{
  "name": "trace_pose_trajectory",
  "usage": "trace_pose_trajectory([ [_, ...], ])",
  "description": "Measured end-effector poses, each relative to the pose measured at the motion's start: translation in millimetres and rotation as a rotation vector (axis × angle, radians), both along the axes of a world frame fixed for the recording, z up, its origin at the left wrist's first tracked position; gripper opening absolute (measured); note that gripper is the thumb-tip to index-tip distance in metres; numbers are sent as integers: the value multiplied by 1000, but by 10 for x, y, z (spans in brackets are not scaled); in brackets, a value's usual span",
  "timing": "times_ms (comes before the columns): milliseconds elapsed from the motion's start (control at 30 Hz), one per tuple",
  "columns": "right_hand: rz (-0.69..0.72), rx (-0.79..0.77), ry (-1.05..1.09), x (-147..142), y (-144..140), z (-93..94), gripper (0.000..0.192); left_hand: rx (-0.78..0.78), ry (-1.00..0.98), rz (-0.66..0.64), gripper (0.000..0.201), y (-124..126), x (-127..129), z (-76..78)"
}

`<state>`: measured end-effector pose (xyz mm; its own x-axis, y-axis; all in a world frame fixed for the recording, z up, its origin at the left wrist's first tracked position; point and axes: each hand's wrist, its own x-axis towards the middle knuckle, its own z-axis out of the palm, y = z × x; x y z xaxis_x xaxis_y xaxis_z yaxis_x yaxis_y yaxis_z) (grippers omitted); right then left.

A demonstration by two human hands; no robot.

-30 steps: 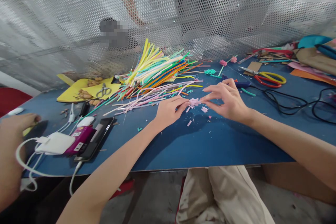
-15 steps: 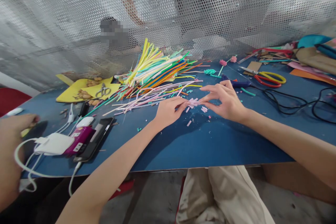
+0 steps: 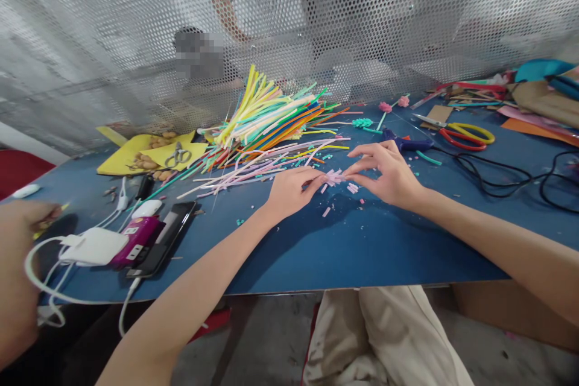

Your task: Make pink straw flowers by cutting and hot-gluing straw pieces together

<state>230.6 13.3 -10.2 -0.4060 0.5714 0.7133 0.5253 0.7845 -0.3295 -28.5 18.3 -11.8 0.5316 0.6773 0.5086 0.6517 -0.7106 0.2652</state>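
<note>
A: Hands first, go

B: Left hand point(image 3: 294, 190) pinches the left end of a lilac tuft point(image 3: 335, 177); right hand point(image 3: 384, 175) has thumb and a finger pinching its right end, other fingers fanned out. Tuft sits between the two, over the blue surface point(image 3: 316, 259)

A: What could go wrong?

B: Slip or bend, mainly. Tuft looks small and soft, only fingertips have it, so an uneven pull could pop one end loose. Cut lilac bits point(image 3: 352, 189) lie just below, so a dropped tuft could get mixed in with them. Also, a blue corded tool point(image 3: 409, 143) lies just to the far side of the right hand; knuckles going back could knock it. Hot or not, can't tell

A: Lilac strips point(image 3: 253, 175)?

B: Just left of the left hand, a wrist swing could drag them

A: Versus one second ago?

B: Barely different. Same pinches, same tuft. Right hand sits a touch lower, so more of the tool shows. Co-worker's hand point(image 3: 45, 214) at the left edge has shifted slightly. Coloured bundle point(image 3: 271, 123) and scissors point(image 3: 465, 134) unchanged
</note>
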Motion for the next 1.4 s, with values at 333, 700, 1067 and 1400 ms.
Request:
trace_pose_trajectory([
  [333, 17, -62, 0, -4, -6, 3, 40, -40, 17, -8, 37, -18, 1, 28],
  [700, 60, -81, 11, 76, 29, 54, 43, -36, 9, 16, 37, 1, -34, 10],
  [1067, 96, -23, -40, 42, 42, 30, 40, -51, 44, 2, 36, -11, -3, 22],
  [1400, -217, 83, 98, 485, 417, 91, 10, -4, -26, 40, 36, -7, -14, 42],
])
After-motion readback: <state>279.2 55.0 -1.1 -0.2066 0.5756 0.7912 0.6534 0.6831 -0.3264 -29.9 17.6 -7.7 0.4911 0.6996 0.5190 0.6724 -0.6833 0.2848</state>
